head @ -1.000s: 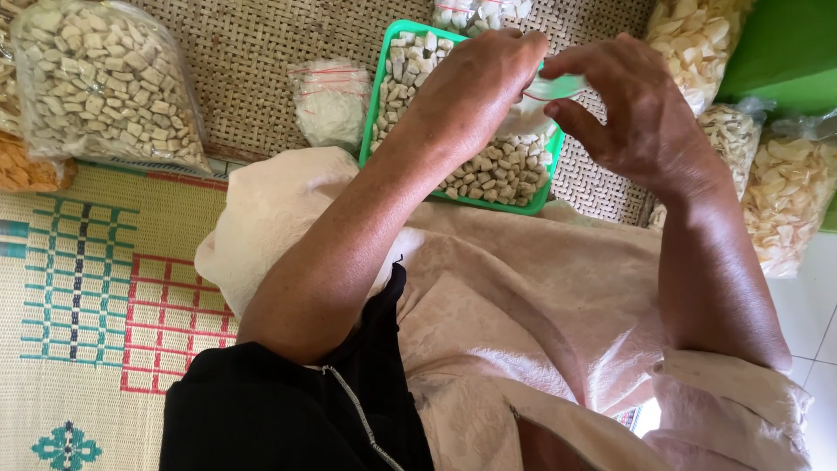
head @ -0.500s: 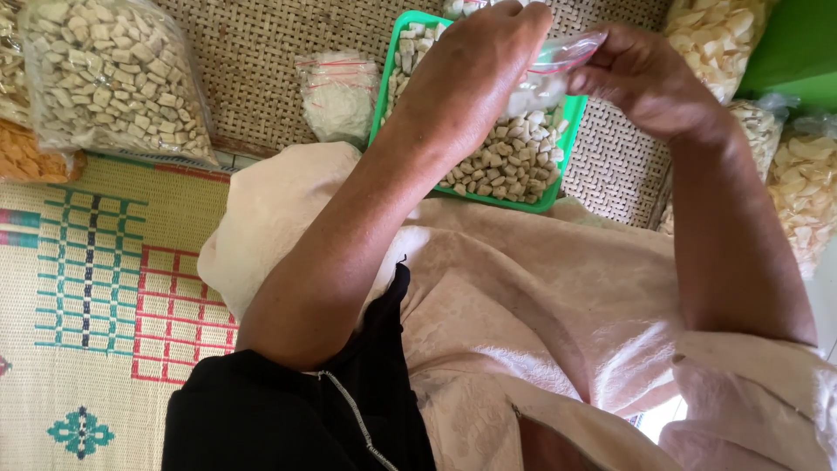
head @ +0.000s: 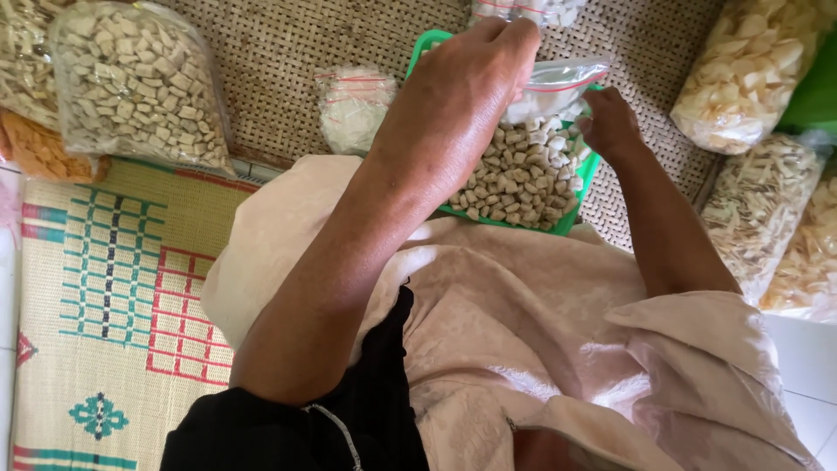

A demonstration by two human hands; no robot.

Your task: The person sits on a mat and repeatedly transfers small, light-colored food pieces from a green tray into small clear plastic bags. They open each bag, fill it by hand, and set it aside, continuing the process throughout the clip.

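Left hand (head: 466, 96) holds small plastic bag (head: 558, 87) mouth pointing rightward.

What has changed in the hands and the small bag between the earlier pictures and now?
The right hand has dropped from the small bag's mouth toward the pieces in the green tray. The left hand still pinches the bag above the tray. The big filled bags on the mat stayed put.

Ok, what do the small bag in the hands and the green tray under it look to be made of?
The small bag looks like thin clear plastic film: see-through, glossy, crinkled, with a red strip along its mouth, likely a zip seal. The left hand holds it up. The green tray seems to be rigid moulded plastic, judging by its even bright colour and smooth rim.
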